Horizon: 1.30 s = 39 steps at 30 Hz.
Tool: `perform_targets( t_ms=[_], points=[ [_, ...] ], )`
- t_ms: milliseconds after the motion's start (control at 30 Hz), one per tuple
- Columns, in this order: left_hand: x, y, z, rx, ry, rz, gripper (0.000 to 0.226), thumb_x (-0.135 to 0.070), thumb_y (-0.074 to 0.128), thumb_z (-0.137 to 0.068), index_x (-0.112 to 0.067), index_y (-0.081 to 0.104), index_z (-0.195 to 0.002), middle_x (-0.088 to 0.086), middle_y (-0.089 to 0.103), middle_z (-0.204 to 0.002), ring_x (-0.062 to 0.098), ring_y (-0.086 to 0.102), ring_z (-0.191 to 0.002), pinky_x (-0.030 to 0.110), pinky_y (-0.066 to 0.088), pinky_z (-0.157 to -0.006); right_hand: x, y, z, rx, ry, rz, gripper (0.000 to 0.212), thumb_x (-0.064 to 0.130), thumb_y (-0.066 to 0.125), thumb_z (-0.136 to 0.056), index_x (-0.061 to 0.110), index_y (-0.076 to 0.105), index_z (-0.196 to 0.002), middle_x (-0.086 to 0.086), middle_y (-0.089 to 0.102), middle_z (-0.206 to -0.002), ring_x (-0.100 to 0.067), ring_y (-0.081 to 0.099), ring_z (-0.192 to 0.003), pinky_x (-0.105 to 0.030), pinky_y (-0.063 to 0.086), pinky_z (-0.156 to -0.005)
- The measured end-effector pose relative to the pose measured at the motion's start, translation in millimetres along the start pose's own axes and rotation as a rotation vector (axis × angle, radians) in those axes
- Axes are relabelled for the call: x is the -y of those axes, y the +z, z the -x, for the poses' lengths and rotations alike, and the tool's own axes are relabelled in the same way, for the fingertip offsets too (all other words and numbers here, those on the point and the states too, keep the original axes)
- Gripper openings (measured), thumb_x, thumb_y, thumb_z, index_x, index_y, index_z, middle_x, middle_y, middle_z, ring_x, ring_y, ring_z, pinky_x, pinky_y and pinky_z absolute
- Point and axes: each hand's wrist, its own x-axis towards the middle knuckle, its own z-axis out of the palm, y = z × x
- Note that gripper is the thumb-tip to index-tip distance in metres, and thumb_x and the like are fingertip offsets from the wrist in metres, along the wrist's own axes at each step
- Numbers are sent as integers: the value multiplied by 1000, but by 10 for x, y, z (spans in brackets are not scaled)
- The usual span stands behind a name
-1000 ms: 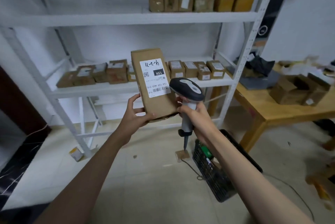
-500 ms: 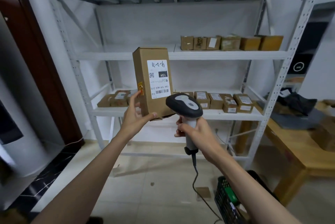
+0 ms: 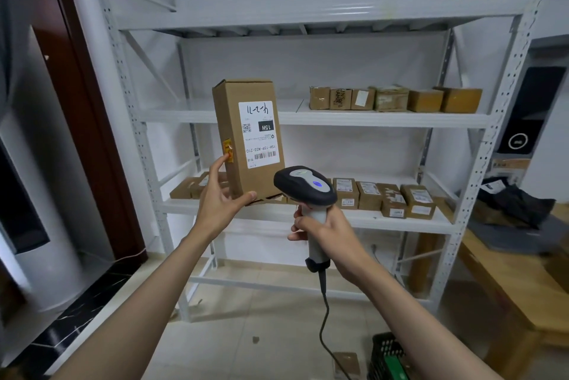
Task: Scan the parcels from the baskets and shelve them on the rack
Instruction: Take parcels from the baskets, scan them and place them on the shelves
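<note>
Left hand [image 3: 220, 202] has raised its gripped parcel [image 3: 249, 139] higher; right hand [image 3: 331, 233] still clasps scanner [image 3: 304, 187].

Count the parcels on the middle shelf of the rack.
6, in one row at the right end of the middle shelf: parcels at and. The held parcel may hide more.

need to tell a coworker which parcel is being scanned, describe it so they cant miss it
Face the white metal rack. In front of its left half, the left hand holds up a tall brown parcel by its lower end, beside the scanner gripped in the right hand. Unlike the small boxes lying on the shelves, it stands upright, with an upside-down white label reading 15H.
</note>
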Motion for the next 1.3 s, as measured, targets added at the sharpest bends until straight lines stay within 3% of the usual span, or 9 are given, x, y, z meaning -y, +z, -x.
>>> perform_targets(
  t_ms=[133, 267, 333, 500, 667, 800, 933, 1100, 1300],
  points=[
    [-79, 104, -79, -20, 14, -21, 97, -15, 87, -78, -34, 27, -152, -21, 42, -133, -33, 48, -97, -4, 42, -68, 83, -122, -67, 24, -22, 10, 17, -4, 60, -92, -2, 61, -109, -8, 62, -89, -17, 69, -78, -38, 63, -81],
    [-123, 196, -177, -34, 5, -30, 97, -22, 87, -77, -44, 26, -150, -7, 40, -150, -7, 49, -116, 3, 44, -78, 186, -262, -180, 57, -39, 23, 15, -3, 60, -92, 4, 62, -105, -9, 63, -89, -18, 71, -76, -42, 62, -85],
    [-142, 232, -234, -38, 14, -30, 97, -22, 87, -77, -46, 25, -149, 1, 41, -152, 6, 51, -122, 10, 46, -83, 240, -330, -258, 66, -56, 26, 21, -2, 61, -92, 8, 62, -110, -10, 64, -92, -18, 72, -77, -34, 62, -78],
    [-222, 268, -405, -33, 19, -37, 95, -24, 87, -77, -51, 26, -144, 2, 49, -144, 4, 68, -98, 12, 55, -68, 416, -469, -564, 48, -100, -50, 26, -2, 63, -92, 10, 60, -115, -9, 66, -101, -18, 71, -86, -33, 62, -80],
    [-335, 284, -721, -28, 2, -81, 95, -29, 86, -78, -48, 25, -148, 4, 44, -153, 15, 69, -101, 13, 53, -68, 646, -551, -1057, -2, -102, -65, 28, 4, 67, -92, 10, 59, -118, -8, 65, -113, -15, 73, -90, -33, 62, -83],
    [-374, 337, -1059, -19, 3, -86, 94, -32, 87, -77, -45, 27, -149, 6, 51, -145, 29, 66, -111, 43, 58, -91, 753, -590, -1474, -40, -122, -27, 36, 3, 65, -93, 9, 56, -127, -2, 64, -115, -19, 65, -108, -34, 62, -86],
    [-278, 396, -1520, 11, -20, -81, 91, -39, 85, -77, -44, 29, -149, 6, 58, -126, 29, 63, -114, 54, 53, -98, 744, -576, -1887, -91, -130, 21, 29, 7, 65, -92, 21, 57, -116, 0, 64, -110, -18, 62, -104, -41, 57, -95],
    [64, 410, -2208, 52, -65, -17, 87, -50, 85, -74, -52, 32, -144, 3, 62, -119, 23, 63, -111, 47, 58, -89, 656, -492, -2485, -94, -144, 106, 24, 11, 65, -92, 28, 54, -103, 3, 62, -100, -12, 57, -91, -27, 49, -75],
    [442, 424, -3166, 110, -138, 71, 80, -48, 81, -79, -49, 35, -143, -13, 66, -103, 15, 68, -94, 28, 54, -65, 551, -437, -3301, -93, -127, 186, 24, 15, 67, -92, 31, 53, -103, 0, 58, -106, -19, 55, -97, -35, 52, -86]
  ],
)
